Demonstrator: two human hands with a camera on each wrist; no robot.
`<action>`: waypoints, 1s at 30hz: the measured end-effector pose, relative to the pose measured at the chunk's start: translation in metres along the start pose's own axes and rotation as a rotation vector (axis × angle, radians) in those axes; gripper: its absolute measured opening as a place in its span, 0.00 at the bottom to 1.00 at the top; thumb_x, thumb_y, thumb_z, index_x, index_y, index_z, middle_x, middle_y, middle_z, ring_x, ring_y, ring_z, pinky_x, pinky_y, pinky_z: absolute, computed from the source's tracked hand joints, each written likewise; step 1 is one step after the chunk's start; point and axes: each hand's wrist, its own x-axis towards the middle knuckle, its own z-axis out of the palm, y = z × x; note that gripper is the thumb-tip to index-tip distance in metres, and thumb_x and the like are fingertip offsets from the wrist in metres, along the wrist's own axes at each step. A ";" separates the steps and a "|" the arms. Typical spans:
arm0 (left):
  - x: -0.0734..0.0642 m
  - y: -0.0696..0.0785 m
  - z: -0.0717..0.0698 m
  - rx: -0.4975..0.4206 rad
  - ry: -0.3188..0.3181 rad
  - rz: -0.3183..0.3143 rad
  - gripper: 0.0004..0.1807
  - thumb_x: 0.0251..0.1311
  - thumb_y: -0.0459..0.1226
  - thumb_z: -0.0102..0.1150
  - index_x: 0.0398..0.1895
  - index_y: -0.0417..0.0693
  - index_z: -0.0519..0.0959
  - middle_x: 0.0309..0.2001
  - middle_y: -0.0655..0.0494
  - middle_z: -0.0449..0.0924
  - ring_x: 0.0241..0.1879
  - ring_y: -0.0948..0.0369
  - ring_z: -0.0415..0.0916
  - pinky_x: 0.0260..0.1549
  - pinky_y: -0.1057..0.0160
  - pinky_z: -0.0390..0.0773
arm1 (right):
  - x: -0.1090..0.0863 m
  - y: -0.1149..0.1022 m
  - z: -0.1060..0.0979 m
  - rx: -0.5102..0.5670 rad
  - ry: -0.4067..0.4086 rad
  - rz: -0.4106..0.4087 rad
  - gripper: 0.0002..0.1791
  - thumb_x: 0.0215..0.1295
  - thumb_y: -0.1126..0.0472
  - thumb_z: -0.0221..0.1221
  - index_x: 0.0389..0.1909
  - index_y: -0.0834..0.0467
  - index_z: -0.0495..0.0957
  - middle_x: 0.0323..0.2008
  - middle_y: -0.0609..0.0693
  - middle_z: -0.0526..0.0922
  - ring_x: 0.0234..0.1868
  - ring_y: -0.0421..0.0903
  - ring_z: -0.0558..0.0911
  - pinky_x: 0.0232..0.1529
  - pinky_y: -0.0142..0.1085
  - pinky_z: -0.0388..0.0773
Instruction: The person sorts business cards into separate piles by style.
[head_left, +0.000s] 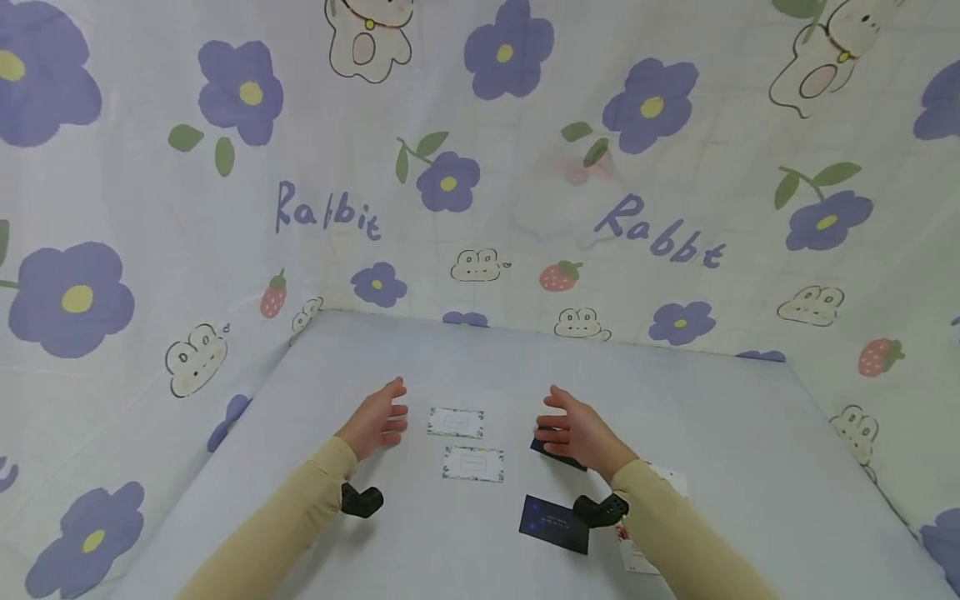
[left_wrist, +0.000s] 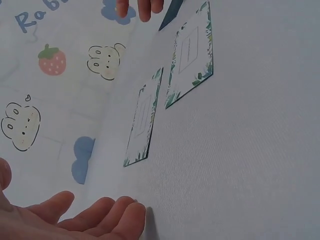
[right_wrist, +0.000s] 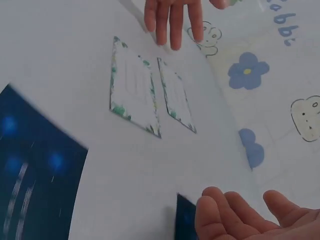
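Note:
Two white cards with green leafy borders lie between the hands, the farther card [head_left: 455, 422] slightly left of the nearer card [head_left: 473, 463]. My left hand [head_left: 378, 419] is held left of them, fingers relaxed and holding nothing. Opposite it, my right hand [head_left: 573, 429] hovers with loose, empty fingers over a dark blue card [head_left: 567, 459], hiding part of it. A second dark blue card [head_left: 553, 523] lies closer to me, partly covered by the black wrist camera; its printed face fills the lower left of the right wrist view.
Under my right forearm lie a white card with red print [head_left: 636, 552] and another pale card [head_left: 670, 479], both partly hidden. The white table [head_left: 405, 342] meets a patterned curtain [head_left: 517, 225] at its back and sides. Black cameras [head_left: 362, 501] sit on both wrists.

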 end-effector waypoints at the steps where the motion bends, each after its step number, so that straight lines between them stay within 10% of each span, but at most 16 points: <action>1: 0.002 0.001 0.002 -0.011 0.005 -0.004 0.38 0.78 0.58 0.34 0.81 0.45 0.53 0.76 0.33 0.58 0.70 0.40 0.64 0.67 0.45 0.70 | 0.004 0.000 0.005 0.028 -0.006 0.007 0.40 0.79 0.37 0.40 0.79 0.62 0.53 0.73 0.70 0.66 0.65 0.61 0.76 0.54 0.39 0.80; 30: 0.010 -0.006 0.025 -0.212 -0.047 0.039 0.40 0.79 0.56 0.35 0.79 0.33 0.51 0.75 0.24 0.57 0.75 0.35 0.58 0.73 0.40 0.64 | 0.033 0.002 0.067 0.244 -0.047 0.080 0.41 0.77 0.37 0.46 0.77 0.61 0.56 0.64 0.66 0.71 0.54 0.54 0.81 0.41 0.33 0.80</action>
